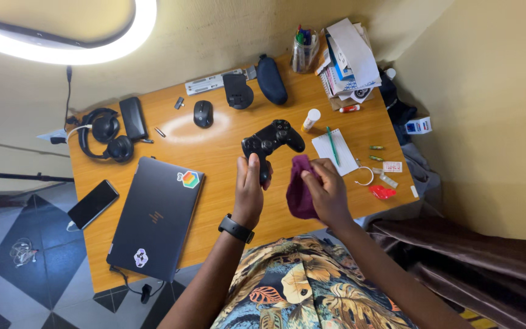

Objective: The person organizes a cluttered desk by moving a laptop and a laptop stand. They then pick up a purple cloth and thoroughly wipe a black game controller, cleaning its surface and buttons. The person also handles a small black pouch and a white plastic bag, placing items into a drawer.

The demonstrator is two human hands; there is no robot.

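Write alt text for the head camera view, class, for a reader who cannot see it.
Seen from above, a person's left hand holds a black game controller over a wooden desk, while the right hand holds a maroon cloth beside it. A closed laptop, headphones, phone and mouse lie around.

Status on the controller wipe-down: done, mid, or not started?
Looks early or mid. Done: the left hand has the black game controller lifted off the wooden desk, and the right hand has the maroon cloth gathered up. In hand: the cloth sits just beside the controller; contact is hard to tell. Left: any wiping isn't evident, and the controller would still need setting down.
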